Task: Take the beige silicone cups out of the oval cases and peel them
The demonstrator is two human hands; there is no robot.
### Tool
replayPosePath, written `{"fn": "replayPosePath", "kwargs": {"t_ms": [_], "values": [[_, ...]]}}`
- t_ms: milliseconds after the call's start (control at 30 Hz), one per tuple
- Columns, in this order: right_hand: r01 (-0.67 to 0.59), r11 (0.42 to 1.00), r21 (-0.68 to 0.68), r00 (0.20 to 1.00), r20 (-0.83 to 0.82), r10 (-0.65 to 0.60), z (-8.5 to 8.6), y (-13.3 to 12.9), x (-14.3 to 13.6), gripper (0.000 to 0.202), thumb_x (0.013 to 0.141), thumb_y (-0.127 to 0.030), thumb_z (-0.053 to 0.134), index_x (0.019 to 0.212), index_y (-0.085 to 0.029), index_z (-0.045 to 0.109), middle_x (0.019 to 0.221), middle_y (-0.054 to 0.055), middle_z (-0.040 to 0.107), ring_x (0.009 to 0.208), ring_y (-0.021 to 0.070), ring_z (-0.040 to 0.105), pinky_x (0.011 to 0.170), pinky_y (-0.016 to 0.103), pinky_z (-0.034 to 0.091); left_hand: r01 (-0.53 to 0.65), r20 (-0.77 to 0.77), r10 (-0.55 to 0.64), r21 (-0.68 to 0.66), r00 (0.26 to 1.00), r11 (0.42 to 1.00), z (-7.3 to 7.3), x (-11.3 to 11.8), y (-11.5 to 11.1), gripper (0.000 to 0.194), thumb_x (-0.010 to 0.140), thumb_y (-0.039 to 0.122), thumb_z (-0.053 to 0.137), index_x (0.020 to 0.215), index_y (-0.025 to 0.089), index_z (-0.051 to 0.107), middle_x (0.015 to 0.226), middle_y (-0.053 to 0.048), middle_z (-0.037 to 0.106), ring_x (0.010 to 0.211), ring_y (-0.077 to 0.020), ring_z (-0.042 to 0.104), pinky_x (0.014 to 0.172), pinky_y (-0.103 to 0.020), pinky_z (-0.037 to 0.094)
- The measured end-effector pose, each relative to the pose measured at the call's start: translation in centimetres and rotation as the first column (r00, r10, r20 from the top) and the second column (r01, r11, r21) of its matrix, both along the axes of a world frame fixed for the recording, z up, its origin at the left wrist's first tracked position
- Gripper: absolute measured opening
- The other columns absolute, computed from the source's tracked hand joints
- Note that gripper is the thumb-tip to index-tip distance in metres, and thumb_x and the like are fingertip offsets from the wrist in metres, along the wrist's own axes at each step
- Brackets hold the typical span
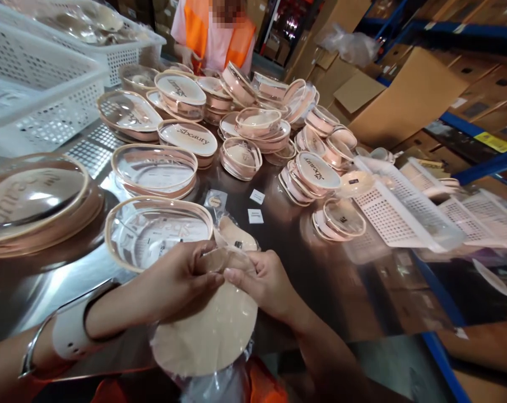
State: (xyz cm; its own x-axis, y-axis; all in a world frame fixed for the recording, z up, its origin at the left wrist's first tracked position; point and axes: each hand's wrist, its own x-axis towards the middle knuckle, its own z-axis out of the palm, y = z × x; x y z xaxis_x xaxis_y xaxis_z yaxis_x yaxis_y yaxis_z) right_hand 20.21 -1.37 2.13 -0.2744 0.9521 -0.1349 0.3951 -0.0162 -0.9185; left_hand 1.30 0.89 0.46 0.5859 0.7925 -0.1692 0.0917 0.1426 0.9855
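My left hand (pixel 180 271) and my right hand (pixel 272 282) meet at the table's near edge, fingers pinched on the top of a beige rounded pad (pixel 213 336) in clear plastic wrap. Its wide lower part hangs below my fingers, over the edge. Just past my fingertips lies another beige piece (pixel 236 232) with a small dark label, partly hidden. An oval clear-lidded case (pixel 158 221) with a pale trim rests beside my left hand, printed paper showing inside. Beyond it are two small white cards (pixel 255 216) and a small clear packet (pixel 215 200).
Stacks of oval cases (pixel 253 123) cover the far part of the dark metal table (pixel 274 235). White perforated baskets stand at left (pixel 68 84) and right (pixel 404 207). A person in an orange vest (pixel 194 28) is across the table. Cartons (pixel 404 95) and blue shelving lie to the right.
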Motion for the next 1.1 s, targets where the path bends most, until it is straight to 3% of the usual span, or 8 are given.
{"fn": "replayPosePath", "kwargs": {"t_ms": [267,367,467,567,667,900,1000,1100], "values": [[-0.023,1.0,-0.012,1.0,0.012,0.023,0.0,0.3,0.7,0.054,0.086,-0.06,0.046,0.054,-0.017,0.044,0.054,-0.002,0.036,0.052,0.0092,0.034,0.045,0.022,0.024,-0.003,-0.017,0.002,-0.049,1.0,0.999,0.2,0.4,-0.4,0.034,0.088,0.047,0.052,0.07,0.018,0.054,0.06,0.003,0.05,0.054,-0.0102,0.042,0.048,-0.02,0.034],[-0.061,0.998,-0.003,0.997,0.041,0.061,0.0,0.2,0.6,0.051,0.077,-0.059,0.059,0.053,-0.017,0.041,0.056,-0.003,0.033,0.053,0.0085,0.031,0.045,0.022,0.022,-0.026,-0.001,0.026,-0.048,1.0,0.999,-0.2,0.4,-0.5,0.037,0.09,0.048,0.049,0.071,0.017,0.056,0.061,0.002,0.051,0.056,-0.0108,0.043,0.05,-0.022,0.036],[0.001,0.998,0.066,0.996,0.09,-0.007,0.1,0.0,0.4,0.05,0.082,-0.052,0.055,0.052,-0.019,0.034,0.054,-0.004,0.028,0.05,0.0072,0.026,0.043,0.022,0.018,-0.037,0.027,0.039,-0.075,0.999,0.996,-0.1,-0.1,-0.4,0.033,0.089,0.045,0.049,0.077,0.016,0.06,0.069,0.0,0.058,0.062,-0.0129,0.05,0.056,-0.023,0.041],[0.076,0.986,0.148,0.988,0.124,-0.095,0.3,0.1,0.8,0.049,0.085,-0.048,0.05,0.05,-0.019,0.032,0.052,-0.004,0.027,0.049,0.007,0.026,0.042,0.021,0.019,0.104,-0.061,-0.111,-0.107,0.992,0.989,0.6,-0.9,-0.4,0.023,0.075,0.031,0.067,0.093,0.018,0.062,0.08,0.0,0.065,0.067,-0.0151,0.057,0.055,-0.021,0.044],[0.1,0.976,0.192,0.981,0.145,-0.129,1.1,0.5,1.9,0.048,0.084,-0.045,0.053,0.049,-0.019,0.035,0.051,-0.004,0.029,0.048,0.0072,0.028,0.042,0.022,0.021,0.306,-0.037,-0.324,-0.238,0.945,0.922,1.3,-1.4,-0.7,0.049,0.062,0.012,0.072,0.108,0.021,0.059,0.083,0.002,0.068,0.065,-0.0148,0.06,0.051,-0.019,0.044],[0.092,0.958,0.271,0.982,0.136,-0.133,2.4,0.7,3.5,0.043,0.083,-0.039,0.059,0.05,-0.017,0.043,0.051,-0.005,0.032,0.047,0.007,0.031,0.042,0.022,0.023,0.401,0.182,-0.363,-0.553,0.914,0.73,0.9,-1.0,-1.2,0.034,0.065,0.009,0.063,0.097,0.019,0.059,0.062,0.005,0.065,0.051,-0.01,0.057,0.049,-0.017,0.042],[0.077,0.963,0.258,0.979,0.164,-0.122,2.3,0.6,3.7,0.044,0.084,-0.04,0.059,0.05,-0.017,0.043,0.052,-0.005,0.032,0.048,0.0073,0.031,0.043,0.022,0.023,0.415,0.177,-0.384,-0.548,0.906,0.726,0.9,-1.3,-0.9,0.027,0.065,0.009,0.065,0.09,0.019,0.06,0.062,0.004,0.065,0.052,-0.0102,0.056,0.049,-0.018,0.042],[0.039,0.962,0.271,0.976,0.197,-0.095,2.1,0.7,3.8,0.044,0.084,-0.04,0.058,0.05,-0.018,0.041,0.052,-0.005,0.032,0.047,0.0071,0.031,0.043,0.022,0.024,0.423,0.15,-0.399,-0.433,0.904,0.796,1.2,-1.4,-0.7,0.036,0.061,0.01,0.072,0.094,0.02,0.063,0.078,0.001,0.069,0.068,-0.015,0.061,0.059,-0.021,0.047]]}}
